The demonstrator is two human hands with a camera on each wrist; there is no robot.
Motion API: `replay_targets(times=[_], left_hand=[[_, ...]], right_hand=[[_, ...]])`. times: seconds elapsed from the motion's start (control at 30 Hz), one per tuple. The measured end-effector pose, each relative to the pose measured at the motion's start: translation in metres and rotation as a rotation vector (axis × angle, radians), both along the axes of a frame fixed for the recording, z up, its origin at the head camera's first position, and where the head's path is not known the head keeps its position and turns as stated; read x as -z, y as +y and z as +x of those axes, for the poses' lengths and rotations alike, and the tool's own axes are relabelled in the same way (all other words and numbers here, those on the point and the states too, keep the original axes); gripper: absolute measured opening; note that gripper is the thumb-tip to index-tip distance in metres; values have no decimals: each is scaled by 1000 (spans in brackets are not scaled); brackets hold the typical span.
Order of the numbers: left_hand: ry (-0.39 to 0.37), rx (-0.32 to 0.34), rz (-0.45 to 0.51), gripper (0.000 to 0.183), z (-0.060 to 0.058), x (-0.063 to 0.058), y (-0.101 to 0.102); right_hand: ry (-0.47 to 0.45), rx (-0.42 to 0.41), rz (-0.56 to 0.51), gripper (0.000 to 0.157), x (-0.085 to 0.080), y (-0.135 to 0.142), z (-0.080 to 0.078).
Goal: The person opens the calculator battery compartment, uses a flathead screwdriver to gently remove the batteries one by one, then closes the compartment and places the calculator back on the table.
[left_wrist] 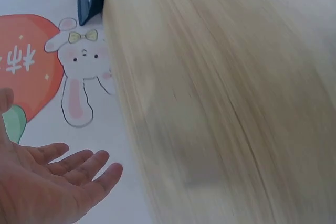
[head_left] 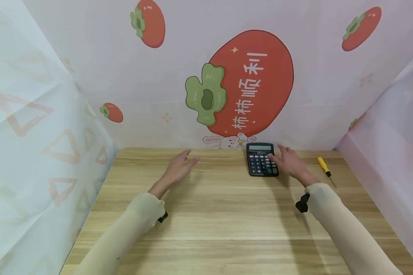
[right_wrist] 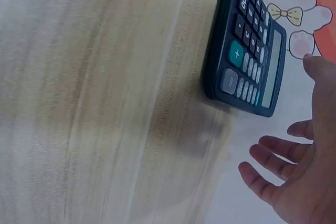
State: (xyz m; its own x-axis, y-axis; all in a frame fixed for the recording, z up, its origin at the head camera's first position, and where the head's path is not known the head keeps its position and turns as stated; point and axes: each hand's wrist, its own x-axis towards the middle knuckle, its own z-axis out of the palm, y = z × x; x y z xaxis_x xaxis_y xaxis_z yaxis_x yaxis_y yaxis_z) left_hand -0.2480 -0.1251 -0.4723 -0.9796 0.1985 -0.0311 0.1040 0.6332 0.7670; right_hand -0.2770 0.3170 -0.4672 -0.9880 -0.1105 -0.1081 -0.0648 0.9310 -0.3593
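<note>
We list one calculator (head_left: 259, 159), dark-cased with grey-rimmed display, lying near the table's far edge, right of centre in the head view. We note one right hand (head_left: 290, 162), fingers apart and holding nothing, just beside the calculator's right side; the right wrist view shows a gap between thumb and case. We record one left hand (head_left: 176, 168), left of centre, fingers spread and grasping nothing, well apart from the calculator. We add one yellow-handled screwdriver (head_left: 323, 165), right of frame, on a wood-grain table (head_left: 220, 221), and one persimmon-printed backdrop (head_left: 172, 88) across the top.
</note>
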Motion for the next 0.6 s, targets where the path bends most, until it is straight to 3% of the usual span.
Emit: replay_targets(times=[0.27,0.6], left_hand=[[-60,-6,161,70,-3,1,30],[-158,-42,249,65,-12,2,67]], right_hand=[[-59,38,-15,95,-3,-1,-10],[-81,57,-53,86,-3,-1,-15]])
